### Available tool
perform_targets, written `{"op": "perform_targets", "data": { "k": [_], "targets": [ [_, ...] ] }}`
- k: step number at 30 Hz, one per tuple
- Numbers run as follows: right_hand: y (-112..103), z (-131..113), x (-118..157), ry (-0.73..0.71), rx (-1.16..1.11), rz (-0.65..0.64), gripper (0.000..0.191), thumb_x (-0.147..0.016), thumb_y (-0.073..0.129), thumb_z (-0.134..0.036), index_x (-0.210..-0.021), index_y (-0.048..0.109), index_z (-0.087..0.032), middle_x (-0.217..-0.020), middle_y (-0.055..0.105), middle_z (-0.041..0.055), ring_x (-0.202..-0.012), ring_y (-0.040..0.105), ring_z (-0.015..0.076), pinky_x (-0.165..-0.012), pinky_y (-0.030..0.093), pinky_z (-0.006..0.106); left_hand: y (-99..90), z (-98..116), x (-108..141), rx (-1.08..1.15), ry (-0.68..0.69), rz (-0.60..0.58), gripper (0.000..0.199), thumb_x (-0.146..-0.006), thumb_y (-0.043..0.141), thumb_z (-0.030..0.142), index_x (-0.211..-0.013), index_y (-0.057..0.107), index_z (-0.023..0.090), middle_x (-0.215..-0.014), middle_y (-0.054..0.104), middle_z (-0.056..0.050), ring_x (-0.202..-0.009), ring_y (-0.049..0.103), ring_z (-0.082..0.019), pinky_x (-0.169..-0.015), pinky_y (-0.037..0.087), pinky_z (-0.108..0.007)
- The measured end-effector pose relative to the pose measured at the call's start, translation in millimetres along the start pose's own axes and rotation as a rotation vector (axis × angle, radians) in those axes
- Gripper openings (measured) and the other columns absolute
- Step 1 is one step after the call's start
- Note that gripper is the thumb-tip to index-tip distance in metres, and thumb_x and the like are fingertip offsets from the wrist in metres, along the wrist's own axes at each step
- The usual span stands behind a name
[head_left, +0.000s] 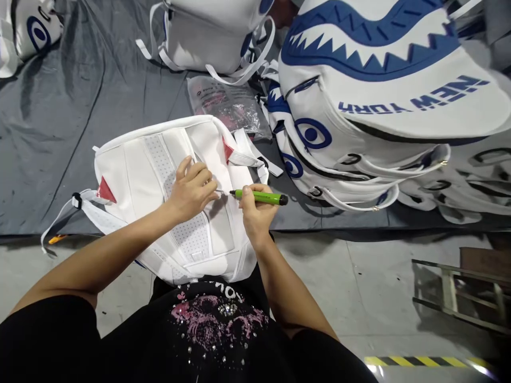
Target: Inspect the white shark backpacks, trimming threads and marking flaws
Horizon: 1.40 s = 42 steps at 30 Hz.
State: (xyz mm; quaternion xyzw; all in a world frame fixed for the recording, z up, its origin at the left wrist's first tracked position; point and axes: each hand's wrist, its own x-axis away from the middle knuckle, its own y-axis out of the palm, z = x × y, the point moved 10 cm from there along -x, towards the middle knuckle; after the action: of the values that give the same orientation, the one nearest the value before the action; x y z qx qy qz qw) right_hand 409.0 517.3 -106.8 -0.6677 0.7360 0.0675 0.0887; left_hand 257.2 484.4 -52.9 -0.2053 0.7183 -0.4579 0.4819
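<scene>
A white backpack (138,175) lies back side up at the table's front edge, against the black shirt. Its back has dotted mesh strips, red triangular patches and white straps with black buckles. My left hand (194,186) rests on the back panel with its fingers curled and the fingertips pinched together. A thin pale sliver shows at those fingertips; what it is I cannot make out. My right hand (257,213) grips a green marker (265,197) with a black end, near the bag's right side. The marker's dark tip points left, just short of the left fingertips.
Stacked white backpacks (399,114) with blue shark teeth and eyes fill the right of the grey-covered table (48,138). Another white bag (207,42) and a clear plastic bag (227,103) lie behind. A ladder-like frame (451,292) and striped tape (423,361) are on the floor.
</scene>
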Motion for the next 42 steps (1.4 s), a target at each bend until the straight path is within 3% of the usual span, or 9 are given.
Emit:
{"op": "perform_targets", "data": {
  "k": [6, 13, 19, 28, 37, 42],
  "targets": [
    [11, 2, -3, 0.018, 0.012, -0.048, 0.025, -0.09, 0.066, -0.042, -0.082, 0.064, -0.019, -0.066, 0.063, -0.002, -0.056, 0.058, 0.0121, -0.056, 0.05, 0.027, 8.9, 3, 8, -0.015, -0.103, -0.006, 0.013, -0.094, 0.06, 0.021, -0.082, 0.055, 0.025, -0.087, 0.063, -0.001, -0.109, 0.057, -0.025, -0.114, 0.034, -0.057],
    [16, 6, -2, -0.024, 0.078, -0.043, 0.027, -0.091, 0.067, -0.045, -0.082, 0.065, -0.02, -0.067, 0.063, -0.0024, -0.057, 0.058, 0.0119, -0.057, 0.049, 0.027, 13.0, -2, 21, 0.08, -0.119, 0.156, 0.012, -0.093, 0.057, 0.019, -0.083, 0.058, 0.026, -0.09, 0.066, 0.002, -0.111, 0.059, -0.021, -0.116, 0.031, -0.053],
    [21, 0, -6, -0.103, 0.295, -0.095, 0.03, -0.093, 0.064, -0.047, -0.078, 0.063, -0.021, -0.067, 0.067, -0.001, -0.06, 0.063, 0.0149, -0.062, 0.051, 0.03, 29.6, -10, 25, 0.191, -0.175, 0.076, 0.011, -0.093, 0.055, 0.022, -0.088, 0.064, 0.028, -0.093, 0.067, 0.001, -0.114, 0.06, -0.023, -0.118, 0.029, -0.059],
    [22, 1, -7, -0.081, 0.296, -0.065, 0.03, -0.093, 0.063, -0.047, -0.078, 0.062, -0.021, -0.066, 0.066, -0.0005, -0.058, 0.063, 0.0152, -0.059, 0.051, 0.03, 13.1, -3, 22, 0.088, -0.085, 0.211, 0.005, -0.092, 0.056, 0.027, -0.088, 0.059, 0.027, -0.09, 0.068, 0.002, -0.108, 0.062, -0.022, -0.108, 0.042, -0.058],
    [25, 2, -14, 0.022, 0.321, -0.1, 0.037, -0.093, 0.06, -0.05, -0.071, 0.062, -0.02, -0.056, 0.06, -0.0025, -0.052, 0.058, 0.0135, -0.055, 0.047, 0.028, 16.1, -3, 24, 0.057, -0.08, 0.206, 0.003, -0.092, 0.056, 0.028, -0.091, 0.059, 0.028, -0.092, 0.066, 0.004, -0.114, 0.057, -0.018, -0.116, 0.032, -0.054],
    [31, 7, -18, 0.089, 0.306, -0.153, 0.041, -0.093, 0.06, -0.051, -0.066, 0.058, -0.02, -0.05, 0.053, -0.0036, -0.046, 0.052, 0.012, -0.049, 0.041, 0.026, 6.8, -1, 21, 0.098, -0.058, 0.277, 0.002, -0.091, 0.057, 0.024, -0.091, 0.057, 0.025, -0.091, 0.064, 0.004, -0.114, 0.055, -0.016, -0.117, 0.03, -0.049]
  ]
}}
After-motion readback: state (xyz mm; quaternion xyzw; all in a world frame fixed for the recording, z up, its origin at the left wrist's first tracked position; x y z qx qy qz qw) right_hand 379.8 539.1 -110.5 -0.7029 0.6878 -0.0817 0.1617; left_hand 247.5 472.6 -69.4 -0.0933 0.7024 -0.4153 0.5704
